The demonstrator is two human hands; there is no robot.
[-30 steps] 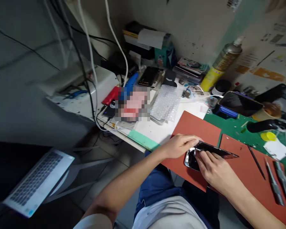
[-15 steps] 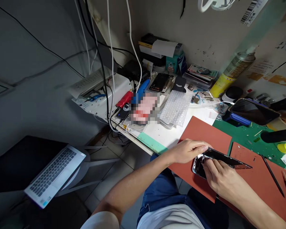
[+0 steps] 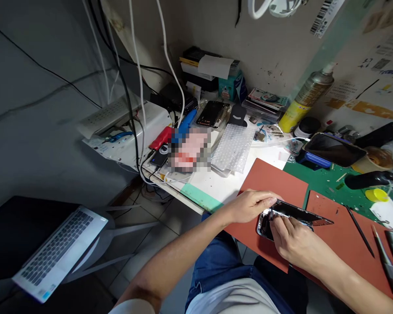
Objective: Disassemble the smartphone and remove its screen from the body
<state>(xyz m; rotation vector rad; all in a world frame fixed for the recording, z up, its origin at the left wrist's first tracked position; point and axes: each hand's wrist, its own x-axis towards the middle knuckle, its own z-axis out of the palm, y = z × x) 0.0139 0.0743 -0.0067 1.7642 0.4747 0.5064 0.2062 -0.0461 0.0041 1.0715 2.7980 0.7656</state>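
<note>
An opened phone lies on the reddish-brown mat in front of me. Its dark screen panel (image 3: pixel 306 213) is lifted at a slant from the phone body (image 3: pixel 261 228), like a half-raised lid. My left hand (image 3: pixel 253 206) grips the panel's left end between thumb and fingers. Inside the gap, over the left part of the body, the fingers of my right hand (image 3: pixel 291 239) are pinched together. Whatever they pinch is too small and covered to make out. My right hand also hides much of the phone body.
Right of the phone lie a thin black stick-like tool (image 3: pixel 359 231), tweezers (image 3: pixel 387 261) and a yellow cap (image 3: pixel 376 195). Behind are a bubble-wrap pouch (image 3: pixel 234 148), a spray can (image 3: pixel 304 100) and a propped phone (image 3: pixel 336 149). White cables (image 3: pixel 138 65) hang at left, above a laptop (image 3: pixel 63 253).
The view has turned slightly right, so the bench things sit further left in the picture. Both hands stay at the phone with little change in pose.
</note>
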